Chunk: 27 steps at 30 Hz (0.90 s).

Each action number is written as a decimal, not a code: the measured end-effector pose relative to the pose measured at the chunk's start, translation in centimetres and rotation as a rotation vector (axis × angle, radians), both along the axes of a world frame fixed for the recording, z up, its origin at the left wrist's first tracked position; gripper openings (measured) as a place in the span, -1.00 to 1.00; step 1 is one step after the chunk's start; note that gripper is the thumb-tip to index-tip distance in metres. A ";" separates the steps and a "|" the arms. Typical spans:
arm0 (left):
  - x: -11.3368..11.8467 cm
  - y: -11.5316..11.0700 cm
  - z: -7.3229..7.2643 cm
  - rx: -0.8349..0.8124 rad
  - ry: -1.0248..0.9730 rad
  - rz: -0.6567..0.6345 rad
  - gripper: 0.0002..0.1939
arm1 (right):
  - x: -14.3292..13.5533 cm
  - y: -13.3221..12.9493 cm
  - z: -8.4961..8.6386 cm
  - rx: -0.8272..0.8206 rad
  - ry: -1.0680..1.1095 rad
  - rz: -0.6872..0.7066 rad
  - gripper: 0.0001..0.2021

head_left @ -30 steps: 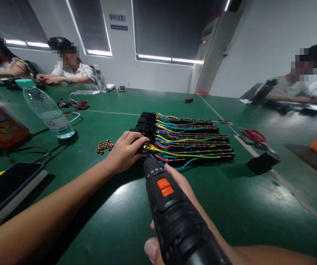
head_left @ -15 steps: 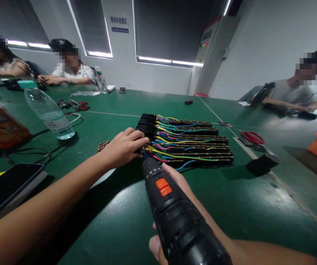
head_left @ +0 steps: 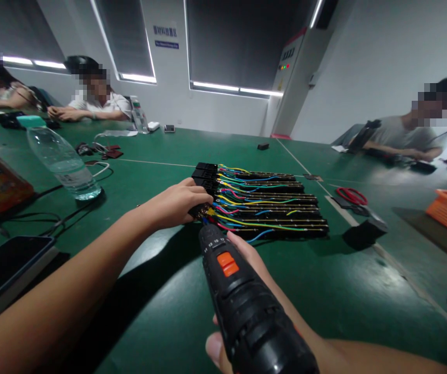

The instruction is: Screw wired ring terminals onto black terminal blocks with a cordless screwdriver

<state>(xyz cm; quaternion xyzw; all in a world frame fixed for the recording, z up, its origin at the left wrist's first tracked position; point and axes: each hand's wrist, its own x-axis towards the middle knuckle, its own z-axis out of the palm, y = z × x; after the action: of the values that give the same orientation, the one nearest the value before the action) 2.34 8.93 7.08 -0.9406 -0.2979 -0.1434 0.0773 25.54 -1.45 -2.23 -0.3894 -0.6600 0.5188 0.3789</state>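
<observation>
In the head view, a person's left hand (head_left: pixel 184 200) lay over the near end of a row of black blocks (head_left: pixel 205 174) on a green worktop (head_left: pixel 153 327), its fingers curled closed around the nearest block (head_left: pixel 200 211), their tips partly hidden. The right hand (head_left: pixel 260 270) gripped a black drill (head_left: pixel 248 304) with an orange switch (head_left: pixel 228 264); one finger reached forward along its right side and the thumb showed on its left, while the other fingers and any trigger were out of sight.

The step in hand looked like driving a screw into the nearest block, beside the wires. The next move seemed to call for a steady left hold, the drill kept in line, and the wires clear of its nose.

The drill's long axis slanted from the bottom, right of centre, up and slightly left, its nose pointing away from the wearer at the nearest block; whether the tip touched could not be made out. Coloured wires (head_left: pixel 262 223) and black strips (head_left: pixel 299 232) ran rightward from the blocks, nearly level across the worktop. A water bottle (head_left: pixel 65 166) stood to the left, well apart from the drill
</observation>
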 end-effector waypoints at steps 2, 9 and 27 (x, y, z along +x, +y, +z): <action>-0.1 -0.1 -0.1 0.019 0.005 -0.004 -0.54 | 0.1 -0.8 1.1 -0.065 -0.002 -0.016 -0.29; -0.5 -0.5 -0.2 0.064 -0.021 0.036 -0.49 | 1.1 -6.2 7.7 -0.025 -0.002 0.052 -0.16; 0.0 -1.5 0.8 0.039 0.110 0.122 -0.50 | 1.2 -7.2 10.0 0.069 -0.160 0.147 -0.58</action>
<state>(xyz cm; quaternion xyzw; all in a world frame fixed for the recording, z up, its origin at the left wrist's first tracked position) 2.39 7.46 7.92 -0.9255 -0.3471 -0.0924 0.1203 26.75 -8.65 7.74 -0.3667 -0.7325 0.4893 0.2992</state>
